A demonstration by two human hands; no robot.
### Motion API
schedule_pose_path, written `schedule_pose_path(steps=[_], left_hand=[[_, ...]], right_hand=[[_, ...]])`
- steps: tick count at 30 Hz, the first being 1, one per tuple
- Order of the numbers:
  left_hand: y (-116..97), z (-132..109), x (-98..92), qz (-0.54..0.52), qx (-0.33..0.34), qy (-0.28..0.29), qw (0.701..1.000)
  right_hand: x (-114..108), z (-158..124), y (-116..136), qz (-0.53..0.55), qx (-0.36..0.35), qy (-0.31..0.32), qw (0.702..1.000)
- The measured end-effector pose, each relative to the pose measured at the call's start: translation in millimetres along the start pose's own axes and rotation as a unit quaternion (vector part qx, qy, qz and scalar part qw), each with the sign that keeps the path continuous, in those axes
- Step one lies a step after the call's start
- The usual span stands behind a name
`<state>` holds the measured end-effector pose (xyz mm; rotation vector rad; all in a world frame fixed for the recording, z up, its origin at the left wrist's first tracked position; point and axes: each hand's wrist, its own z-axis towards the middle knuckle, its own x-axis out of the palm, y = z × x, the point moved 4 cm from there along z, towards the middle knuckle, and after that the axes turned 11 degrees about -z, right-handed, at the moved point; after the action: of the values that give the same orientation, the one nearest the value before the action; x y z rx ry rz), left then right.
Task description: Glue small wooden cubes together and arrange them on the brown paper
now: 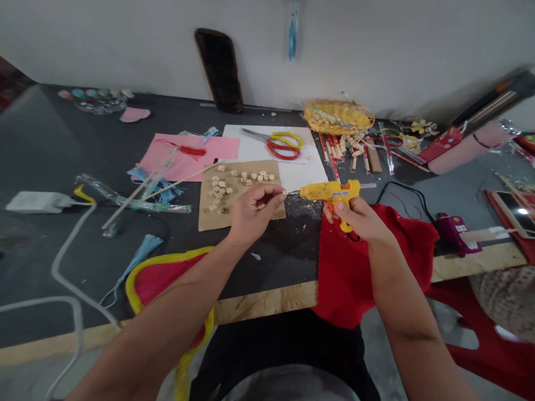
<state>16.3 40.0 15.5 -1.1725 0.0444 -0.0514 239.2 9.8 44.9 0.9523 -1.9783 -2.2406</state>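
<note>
My right hand (358,216) grips a yellow glue gun (330,192) by its orange trigger, nozzle pointing left. My left hand (253,211) is pinched shut on a tiny pale piece (283,192) held right at the nozzle tip. Both hands hover over the dark table (50,145), above the right edge of a brown card (209,214) carrying several small pale wooden beads (221,189). A red cloth (346,267) lies under my right hand and hangs over the table's front edge.
Scissors with yellow and red handles (282,143) lie on white paper (301,170). Pink paper (184,153), sticks and blue tassels (137,262) sit left. A yellow basket (338,116) and chopsticks are behind. A purple glue gun (453,234) is right. White cable (67,262) runs left.
</note>
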Motion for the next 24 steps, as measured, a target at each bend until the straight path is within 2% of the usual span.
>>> schedule_pose_path(steps=[4, 8, 12, 14, 16, 19, 21, 23, 24], left_hand=[[0, 0, 0.6, 0.000, -0.011, 0.002, 1.000], [0, -1, 2.7, 0.000, -0.008, 0.004, 1.000], [2, -1, 5.2, -0.003, -0.015, 0.012, 1.000], [3, -2, 5.7, -0.008, -0.019, 0.016, 1.000], [4, -2, 5.5, -0.008, -0.020, 0.017, 1.000], [5, -2, 5.1, -0.006, -0.022, 0.016, 1.000], [5, -2, 5.4, -0.003, -0.021, 0.015, 1.000], [5, -1, 6.5, 0.001, -0.018, 0.017, 1.000], [5, 0, 7.2, 0.004, -0.017, 0.020, 1.000]], right_hand=[[-4, 1, -14, 0.060, 0.062, -0.070, 0.994], [-7, 7, -38, 0.132, 0.134, -0.153, 0.970], [-12, 26, -50, 0.132, 0.149, -0.168, 0.965], [-20, 37, -53, 0.050, 0.166, -0.162, 0.971], [-34, 43, -53, -0.107, 0.182, -0.179, 0.961], [-54, 40, -51, -0.333, 0.221, -0.193, 0.896], [-62, 31, -48, -0.409, 0.247, -0.208, 0.853], [-63, 21, -39, -0.435, 0.223, -0.248, 0.836], [-60, 17, -33, -0.433, 0.183, -0.276, 0.839]])
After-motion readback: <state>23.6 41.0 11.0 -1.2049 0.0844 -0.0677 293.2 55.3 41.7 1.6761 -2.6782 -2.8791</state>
